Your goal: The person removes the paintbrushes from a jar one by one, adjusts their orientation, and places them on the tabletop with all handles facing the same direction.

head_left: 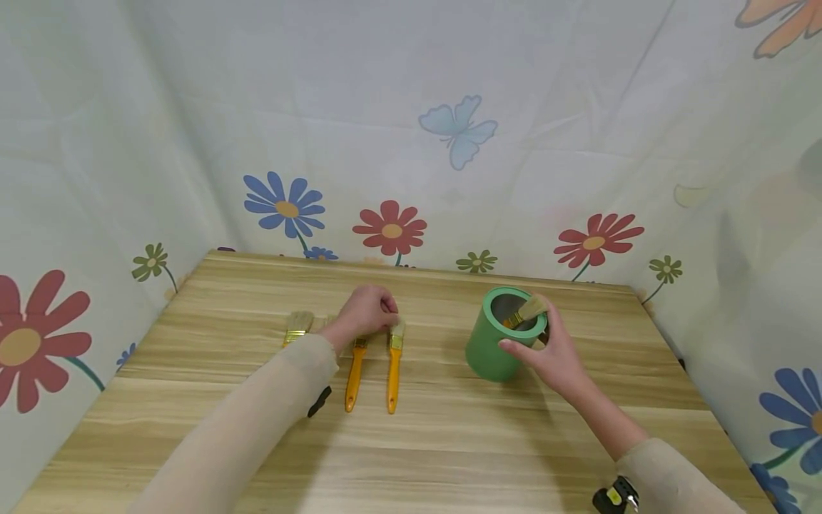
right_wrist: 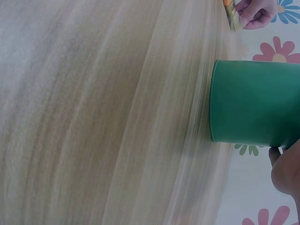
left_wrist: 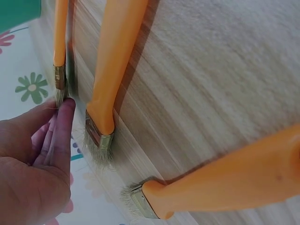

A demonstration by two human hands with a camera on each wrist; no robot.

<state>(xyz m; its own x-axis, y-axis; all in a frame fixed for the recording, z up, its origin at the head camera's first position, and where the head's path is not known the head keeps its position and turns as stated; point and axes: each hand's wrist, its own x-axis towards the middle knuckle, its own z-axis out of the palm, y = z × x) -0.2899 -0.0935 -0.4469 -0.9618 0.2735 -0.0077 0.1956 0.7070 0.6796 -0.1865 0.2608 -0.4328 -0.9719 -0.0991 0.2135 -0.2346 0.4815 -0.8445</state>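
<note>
My left hand (head_left: pixel 367 311) pinches the bristle end of the rightmost paintbrush (head_left: pixel 394 371), whose orange handle points toward me. In the left wrist view, thumb and fingertips meet at that brush's bristles (left_wrist: pixel 60 96). Beside it a second paintbrush (head_left: pixel 355 375) lies partly under the hand, and a third paintbrush (head_left: pixel 298 327) is half covered by my left sleeve. My right hand (head_left: pixel 555 360) grips the upper side of a green can (head_left: pixel 489 350), thumb on the near side. Inside the can one paintbrush (head_left: pixel 529 308) leans bristles up against the rim, close to my fingers.
Everything stands on a wood-grain table (head_left: pixel 437 457). A white cloth (head_left: pixel 359 86) with printed flowers and a butterfly hangs behind the back edge and along both sides. Pale bristles (head_left: pixel 330 319) of another brush show beside the left wrist.
</note>
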